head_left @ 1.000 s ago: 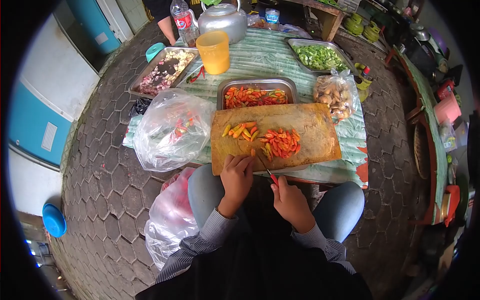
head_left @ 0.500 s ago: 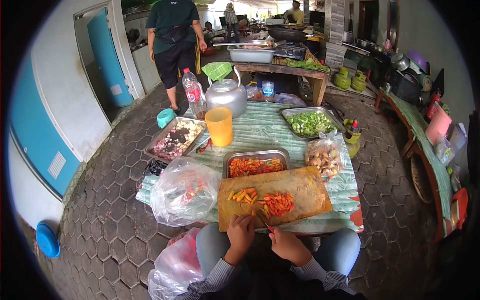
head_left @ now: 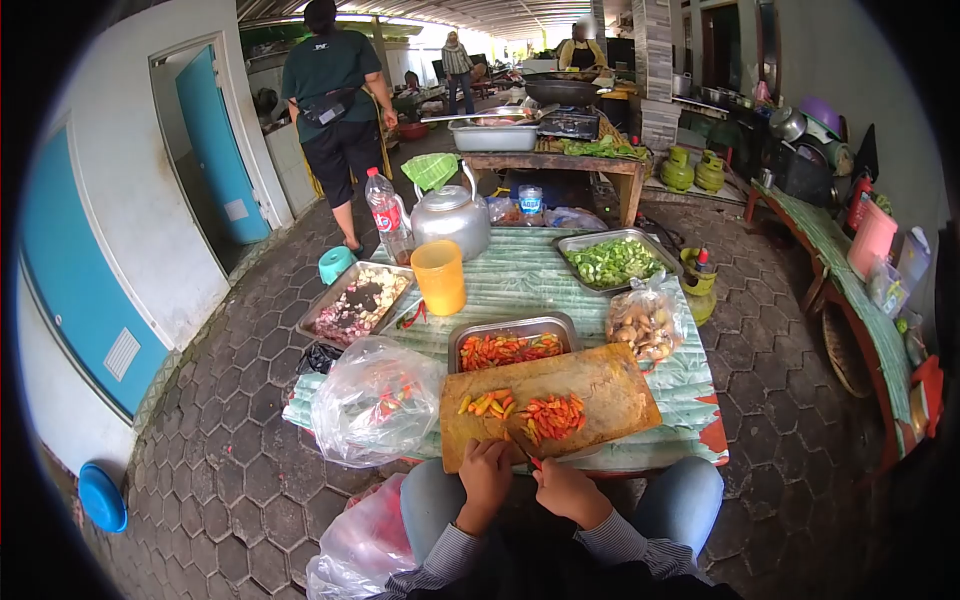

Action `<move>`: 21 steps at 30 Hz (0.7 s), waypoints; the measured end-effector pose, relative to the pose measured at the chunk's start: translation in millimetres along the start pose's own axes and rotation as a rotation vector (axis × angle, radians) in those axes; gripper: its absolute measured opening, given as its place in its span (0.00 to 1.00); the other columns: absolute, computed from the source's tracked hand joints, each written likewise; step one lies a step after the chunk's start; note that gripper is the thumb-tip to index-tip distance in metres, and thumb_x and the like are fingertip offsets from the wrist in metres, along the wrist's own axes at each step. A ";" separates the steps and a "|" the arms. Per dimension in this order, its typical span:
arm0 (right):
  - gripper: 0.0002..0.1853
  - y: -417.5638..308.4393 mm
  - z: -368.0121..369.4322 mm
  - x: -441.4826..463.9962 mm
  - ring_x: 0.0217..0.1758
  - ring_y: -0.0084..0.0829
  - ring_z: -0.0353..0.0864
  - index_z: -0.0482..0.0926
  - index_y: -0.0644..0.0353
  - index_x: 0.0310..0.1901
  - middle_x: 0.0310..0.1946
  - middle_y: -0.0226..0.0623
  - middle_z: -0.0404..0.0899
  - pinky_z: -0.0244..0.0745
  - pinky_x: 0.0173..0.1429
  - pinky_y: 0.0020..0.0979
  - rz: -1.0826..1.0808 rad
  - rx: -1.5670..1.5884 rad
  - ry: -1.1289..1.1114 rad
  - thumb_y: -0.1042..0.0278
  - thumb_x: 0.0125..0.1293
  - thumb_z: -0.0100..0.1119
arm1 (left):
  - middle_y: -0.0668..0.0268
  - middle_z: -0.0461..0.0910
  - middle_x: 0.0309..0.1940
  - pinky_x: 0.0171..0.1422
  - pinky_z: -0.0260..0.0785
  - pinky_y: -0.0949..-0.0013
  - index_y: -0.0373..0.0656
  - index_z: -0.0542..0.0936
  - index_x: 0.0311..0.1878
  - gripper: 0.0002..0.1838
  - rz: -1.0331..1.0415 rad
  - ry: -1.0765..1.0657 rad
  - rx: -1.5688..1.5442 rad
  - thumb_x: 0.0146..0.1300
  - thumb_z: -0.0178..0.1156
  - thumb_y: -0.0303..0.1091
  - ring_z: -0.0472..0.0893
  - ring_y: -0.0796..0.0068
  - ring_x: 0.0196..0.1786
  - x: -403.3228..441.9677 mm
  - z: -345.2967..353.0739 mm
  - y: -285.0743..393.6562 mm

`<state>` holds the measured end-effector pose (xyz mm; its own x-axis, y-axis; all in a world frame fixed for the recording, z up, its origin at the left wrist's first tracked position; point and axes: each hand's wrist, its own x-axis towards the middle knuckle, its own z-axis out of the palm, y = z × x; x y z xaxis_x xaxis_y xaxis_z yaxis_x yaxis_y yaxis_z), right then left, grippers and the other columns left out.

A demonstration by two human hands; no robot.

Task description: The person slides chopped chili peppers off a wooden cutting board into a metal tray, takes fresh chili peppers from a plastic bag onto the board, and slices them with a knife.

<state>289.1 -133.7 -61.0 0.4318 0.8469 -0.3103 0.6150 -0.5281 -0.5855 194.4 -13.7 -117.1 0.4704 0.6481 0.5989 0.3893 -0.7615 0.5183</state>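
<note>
A wooden cutting board (head_left: 610, 395) lies at the near table edge, against a metal tray of chilies (head_left: 510, 349). Whole chilies (head_left: 487, 403) sit on its left part, and a pile of red chilies (head_left: 553, 417) is near its middle. My right hand (head_left: 572, 492) is closed around the red handle of a knife (head_left: 524, 447), whose blade reaches over the board's near edge. At the board's lower left, my left hand (head_left: 486, 474) has its fingers pressed together beside the blade; what they pinch is too small to make out. A plastic bag with chilies (head_left: 375, 405) lies left of the board.
Around the table (head_left: 510, 265) stand an orange cup (head_left: 439, 278), a kettle (head_left: 450, 217), a bottle (head_left: 387, 215), a tray of chopped onions (head_left: 350, 305), a tray of greens (head_left: 617, 262) and a bag of bulbs (head_left: 644, 325). A person (head_left: 335, 100) is at the back left.
The view has tilted up, bringing people and the far work area into sight. The person at the back left has moved slightly away. Both hands stay low over the board with the knife.
</note>
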 end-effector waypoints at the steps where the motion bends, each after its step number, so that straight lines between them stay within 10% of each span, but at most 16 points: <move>1: 0.17 -1.1 -0.9 0.2 0.42 0.57 0.80 0.71 0.68 0.42 0.34 0.59 0.80 0.73 0.47 0.51 0.001 0.001 0.003 0.59 0.71 0.45 | 0.67 0.83 0.32 0.37 0.73 0.64 0.44 0.84 0.32 0.05 0.002 0.000 -0.004 0.51 0.62 0.26 0.77 0.63 0.35 0.1 -0.5 0.4; 21: 0.15 5.8 14.2 -45.1 0.34 0.57 0.82 0.69 0.63 0.40 0.28 0.56 0.80 0.76 0.39 0.54 0.090 -0.049 0.056 0.57 0.70 0.46 | 0.67 0.82 0.30 0.34 0.71 0.63 0.44 0.83 0.30 0.02 -0.003 0.003 -0.004 0.52 0.63 0.27 0.76 0.63 0.33 -2.6 -2.8 4.3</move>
<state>263.8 -174.1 -61.1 0.5221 0.7920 -0.3164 0.6034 -0.6052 -0.5193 192.6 -18.6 -114.7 0.4673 0.6503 0.5989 0.3874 -0.7596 0.5225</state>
